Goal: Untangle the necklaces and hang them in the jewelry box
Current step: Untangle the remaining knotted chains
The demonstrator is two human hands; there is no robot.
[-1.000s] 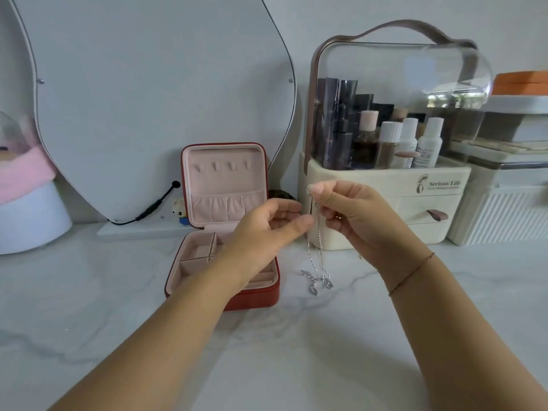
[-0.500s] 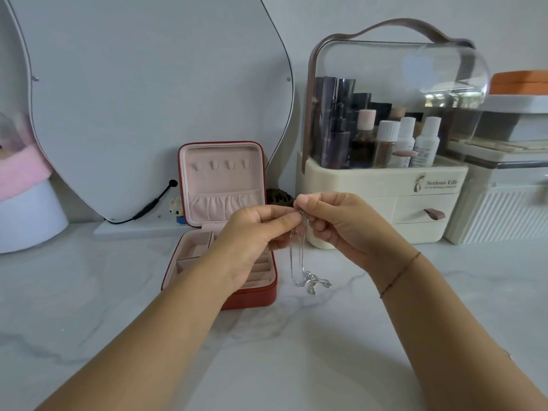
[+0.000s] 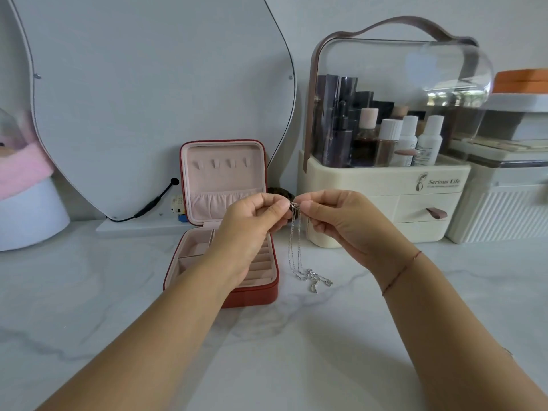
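Above the tabletop (image 3: 296, 366), just to the right of the open jewelry box (image 3: 252, 295), the necklaces (image 3: 294, 247) hung as a bundle of thin silver chains. Their long axis ran vertically, from the pinch point at the top down to a knotted cluster of pendants (image 3: 311, 277) at the bottom. Whether the cluster touched the tabletop could not be determined.

The left hand (image 3: 249, 229) and the right hand (image 3: 344, 223) met at the upper end of the chains. Each grip was closed on the chains, thumb against forefinger, with the two pinches almost touching. The tangle lay directly below both grips, so neither hand was nearer to it. The hooks (image 3: 221, 164) in the raised lid lay up and to the left of the grips, on the left hand's side.

One second earlier, the right hand alone had carried the chains, somewhat higher, while the left hand closed in from the left. Both hands had since joined at the top, and the bundle hung lower. The next step probably required drawing the grips apart to separate the strands.
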